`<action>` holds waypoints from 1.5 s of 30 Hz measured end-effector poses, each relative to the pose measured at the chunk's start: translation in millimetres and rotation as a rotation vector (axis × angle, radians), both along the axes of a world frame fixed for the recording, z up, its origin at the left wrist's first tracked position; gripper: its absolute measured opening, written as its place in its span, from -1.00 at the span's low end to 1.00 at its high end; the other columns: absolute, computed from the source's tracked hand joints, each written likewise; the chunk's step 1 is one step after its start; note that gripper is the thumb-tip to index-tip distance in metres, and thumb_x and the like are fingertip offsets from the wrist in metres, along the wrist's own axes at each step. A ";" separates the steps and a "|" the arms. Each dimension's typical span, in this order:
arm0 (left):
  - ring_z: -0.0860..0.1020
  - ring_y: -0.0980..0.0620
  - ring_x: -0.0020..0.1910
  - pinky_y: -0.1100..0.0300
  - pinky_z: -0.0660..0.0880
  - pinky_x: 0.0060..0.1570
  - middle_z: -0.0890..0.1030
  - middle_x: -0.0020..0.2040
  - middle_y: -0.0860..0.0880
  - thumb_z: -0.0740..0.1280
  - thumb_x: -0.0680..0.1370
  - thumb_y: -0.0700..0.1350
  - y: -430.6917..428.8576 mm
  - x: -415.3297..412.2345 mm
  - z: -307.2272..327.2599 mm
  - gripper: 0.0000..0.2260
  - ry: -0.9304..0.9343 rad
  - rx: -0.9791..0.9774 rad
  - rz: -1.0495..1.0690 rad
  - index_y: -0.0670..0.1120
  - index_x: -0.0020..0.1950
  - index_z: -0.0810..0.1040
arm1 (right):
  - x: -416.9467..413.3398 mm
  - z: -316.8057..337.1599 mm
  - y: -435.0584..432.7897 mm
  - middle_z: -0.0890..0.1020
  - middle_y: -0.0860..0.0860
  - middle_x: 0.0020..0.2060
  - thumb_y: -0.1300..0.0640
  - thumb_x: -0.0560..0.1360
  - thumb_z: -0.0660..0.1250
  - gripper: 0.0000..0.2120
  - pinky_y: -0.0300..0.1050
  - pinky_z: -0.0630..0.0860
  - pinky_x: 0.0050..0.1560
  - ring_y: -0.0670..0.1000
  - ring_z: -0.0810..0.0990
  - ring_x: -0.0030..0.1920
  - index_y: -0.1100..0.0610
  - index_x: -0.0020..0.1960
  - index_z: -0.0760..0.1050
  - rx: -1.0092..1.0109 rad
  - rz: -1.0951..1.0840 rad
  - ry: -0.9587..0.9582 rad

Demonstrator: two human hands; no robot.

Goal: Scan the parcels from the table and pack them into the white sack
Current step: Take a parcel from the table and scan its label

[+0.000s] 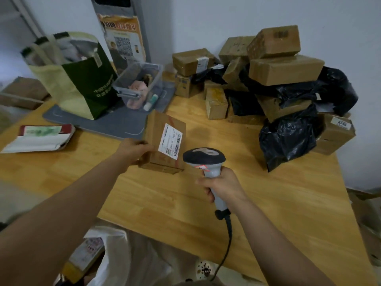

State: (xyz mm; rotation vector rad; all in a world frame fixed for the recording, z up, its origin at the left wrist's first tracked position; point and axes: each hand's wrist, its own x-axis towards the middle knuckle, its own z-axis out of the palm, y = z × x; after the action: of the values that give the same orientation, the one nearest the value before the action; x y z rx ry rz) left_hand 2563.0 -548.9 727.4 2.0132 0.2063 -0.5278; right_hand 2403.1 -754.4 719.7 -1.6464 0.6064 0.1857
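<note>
While the left hand clamps its fingers on a labelled cardboard parcel over the table, the right hand curls its fingers round the barcode scanner; below, the white sack holds another parcel.

At centre frame the left hand grips a brown parcel by its left edge, white label facing up; the right hand grips a grey barcode scanner just right of it. A heap of boxes and black bags fills the upper right of the wooden tabletop; the white sack lies at the lower left.
</note>
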 end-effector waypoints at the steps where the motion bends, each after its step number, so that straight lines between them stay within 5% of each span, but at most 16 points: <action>1: 0.56 -0.02 -0.22 0.06 0.57 -0.14 0.61 -0.12 -0.11 0.51 0.41 -0.12 10.1 1.0 5.5 -0.86 -0.020 0.027 -0.008 -0.09 -0.13 0.59 | 0.3 0.6 6.0 0.52 0.00 -0.57 0.23 0.37 0.49 -0.85 -0.21 0.39 -0.53 -0.01 0.43 -0.60 0.23 -0.19 0.51 -0.059 0.044 0.003; 4: 0.53 0.05 -0.23 0.19 0.50 -0.36 0.55 -0.16 -0.01 0.53 0.38 -0.05 37.6 4.7 19.6 -0.78 -0.064 0.167 -0.078 -0.01 -0.06 0.56 | -1.8 -1.0 22.6 0.50 0.00 -0.57 0.25 0.37 0.44 -0.89 -0.14 0.44 -0.47 0.01 0.45 -0.57 0.26 -0.18 0.53 -0.206 0.160 0.001; 8: 0.56 0.01 -0.17 0.21 0.47 -0.38 0.57 -0.10 -0.03 0.55 0.35 -0.04 69.8 5.0 25.9 -0.68 -0.061 0.259 -0.138 0.01 0.06 0.59 | -3.7 -2.4 44.6 0.50 -0.02 -0.54 0.23 0.39 0.40 -0.86 -0.11 0.47 -0.44 0.00 0.47 -0.54 0.14 -0.29 0.47 -0.367 0.261 -0.023; 13: 0.53 0.00 -0.21 0.22 0.42 -0.42 0.56 -0.15 -0.03 0.57 0.31 -0.05 97.4 -0.2 27.8 -0.79 -0.069 0.255 -0.097 0.07 -0.24 0.54 | -4.5 1.2 64.4 0.53 0.01 -0.43 0.21 0.41 0.40 -0.91 -0.09 0.47 -0.34 0.01 0.47 -0.45 0.11 -0.19 0.48 -0.418 0.323 -0.062; 23: 0.54 0.03 -0.19 0.23 0.43 -0.39 0.56 -0.13 -0.03 0.55 0.36 -0.05 130.0 -7.6 31.2 -0.60 -0.015 0.249 -0.042 -0.09 0.15 0.57 | 1.3 7.9 89.0 0.52 -0.02 -0.43 0.19 0.41 0.39 -0.84 -0.06 0.49 -0.31 0.03 0.48 -0.40 0.06 -0.27 0.43 -0.512 0.416 -0.092; 38: 0.57 0.00 -0.15 0.21 0.48 -0.35 0.58 -0.09 -0.06 0.54 0.35 -0.05 155.3 -14.7 28.2 -0.52 0.006 0.243 -0.003 -0.11 0.22 0.56 | 7.5 7.5 108.9 0.51 0.04 -0.44 0.23 0.39 0.36 -0.85 -0.06 0.45 -0.33 0.08 0.47 -0.42 0.11 -0.31 0.43 -0.543 0.476 -0.062; 45: 0.58 -0.05 -0.08 0.13 0.55 -0.27 0.60 0.02 -0.12 0.56 0.32 -0.02 191.6 -30.4 23.2 -0.50 0.107 0.277 0.069 -0.12 0.18 0.52 | 10.4 8.5 125.0 0.56 0.05 -0.43 0.21 0.42 0.43 -0.81 -0.18 0.40 -0.49 -0.07 0.44 -0.59 0.05 -0.04 0.45 -0.360 0.526 -0.047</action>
State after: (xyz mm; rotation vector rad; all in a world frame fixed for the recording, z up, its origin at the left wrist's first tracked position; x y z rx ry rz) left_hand 2532.6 -357.3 750.6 2.2376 0.4328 -0.5890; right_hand 2413.5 -629.5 728.2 -2.1332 0.1607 0.4381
